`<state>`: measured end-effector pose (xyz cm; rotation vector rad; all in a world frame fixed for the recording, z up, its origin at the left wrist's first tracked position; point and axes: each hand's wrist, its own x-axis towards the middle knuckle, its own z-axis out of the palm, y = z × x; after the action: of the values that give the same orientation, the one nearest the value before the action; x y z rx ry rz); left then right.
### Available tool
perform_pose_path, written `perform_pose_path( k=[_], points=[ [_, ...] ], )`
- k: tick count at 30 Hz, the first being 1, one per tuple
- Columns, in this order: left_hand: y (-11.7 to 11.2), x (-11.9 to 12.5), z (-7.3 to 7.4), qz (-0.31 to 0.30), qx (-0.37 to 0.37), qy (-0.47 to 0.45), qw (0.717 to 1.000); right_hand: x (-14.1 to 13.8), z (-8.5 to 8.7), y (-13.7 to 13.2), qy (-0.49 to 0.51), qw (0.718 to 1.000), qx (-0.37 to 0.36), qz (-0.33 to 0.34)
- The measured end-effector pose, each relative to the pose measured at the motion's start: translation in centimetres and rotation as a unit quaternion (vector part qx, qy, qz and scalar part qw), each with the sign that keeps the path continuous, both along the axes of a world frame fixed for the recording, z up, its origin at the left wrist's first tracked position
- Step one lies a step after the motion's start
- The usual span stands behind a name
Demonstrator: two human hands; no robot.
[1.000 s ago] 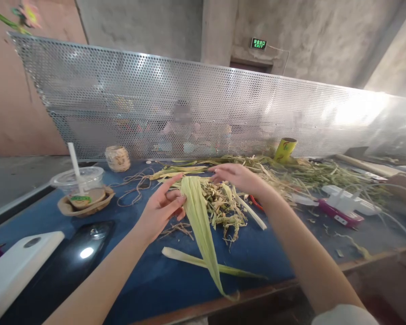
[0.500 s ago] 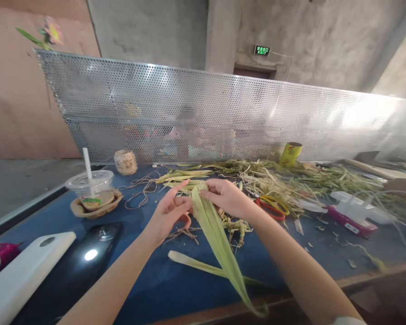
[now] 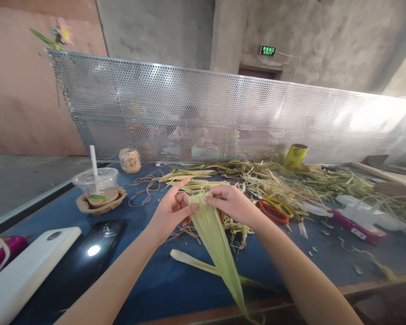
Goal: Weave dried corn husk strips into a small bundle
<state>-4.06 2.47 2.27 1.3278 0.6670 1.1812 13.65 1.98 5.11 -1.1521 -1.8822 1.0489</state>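
Note:
Between my two hands hangs a pale green corn husk, wide and gathered at the top, its narrow tip trailing past the table's front edge. My left hand pinches its upper left corner with thumb and fingers, the index finger pointing up. The upper right corner is pinched in my right hand. Beneath the hanging piece a narrow husk strip lies on the blue table. Behind my hands are more flat husk strips, and by my right wrist a braided pale bundle, partly covered.
Red-handled scissors and yellow-handled scissors lie right of my hands, before a heap of dry husks. A drink cup, black phone and white power bank stand left. A perforated metal screen closes the back.
The husk's top edge has been spread wider between my hands and turned more toward me. My left fingers have closed on its corner. The view has shifted slightly.

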Motion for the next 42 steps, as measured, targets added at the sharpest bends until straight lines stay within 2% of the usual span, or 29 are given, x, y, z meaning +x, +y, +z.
perform_pose_path(
  k=[5, 10, 17, 22, 25, 27, 31, 33, 35, 39, 41, 42],
  points=[
    [-0.1, -0.4, -0.2, -0.037, 0.0, 0.01, 0.999, -0.2, 0.4, -0.7, 0.02, 0.998, -0.06, 0.021],
    [-0.5, -0.6, -0.2, -0.118, -0.049, 0.033, 0.991, -0.8, 0.2, -1.0, -0.028, 0.999, -0.025, 0.033],
    [-0.7, -0.6, -0.1, -0.102, 0.014, 0.085, 0.991, -1.0, -0.4, -0.9, -0.037, 0.997, 0.024, 0.057],
    [-0.7, -0.4, -0.3, -0.082, 0.041, 0.056, 0.994, -1.4, -1.0, -0.8, -0.011, 0.998, 0.064, -0.004],
    [-0.8, -0.3, -0.1, -0.053, 0.055, 0.041, 0.996, -1.2, -1.3, -0.3, 0.012, 0.991, 0.101, -0.089],
    [-0.9, -0.3, 0.1, -0.033, 0.064, 0.017, 0.997, -0.7, -1.2, 0.3, 0.033, 0.982, 0.117, -0.146],
    [-1.0, -0.6, 0.8, -0.011, 0.062, -0.022, 0.998, 1.8, -0.2, 1.3, 0.082, 0.968, 0.106, -0.212],
    [-1.0, -0.9, 1.2, 0.003, 0.047, -0.038, 0.998, 3.9, 0.6, 1.8, 0.125, 0.95, 0.11, -0.265],
    [-0.7, -1.6, 1.8, 0.033, 0.039, -0.071, 0.996, 6.8, 1.2, 2.4, 0.184, 0.911, 0.132, -0.344],
    [1.1, -3.2, 2.7, 0.098, 0.069, -0.186, 0.975, 14.3, 1.3, 3.5, 0.324, 0.795, 0.178, -0.481],
    [2.7, -3.5, 2.8, 0.165, 0.048, -0.212, 0.962, 17.8, 0.7, 3.7, 0.379, 0.741, 0.2, -0.517],
    [3.7, -3.5, 2.8, 0.212, 0.025, -0.209, 0.954, 19.3, 0.3, 3.6, 0.401, 0.723, 0.208, -0.522]
  ],
)
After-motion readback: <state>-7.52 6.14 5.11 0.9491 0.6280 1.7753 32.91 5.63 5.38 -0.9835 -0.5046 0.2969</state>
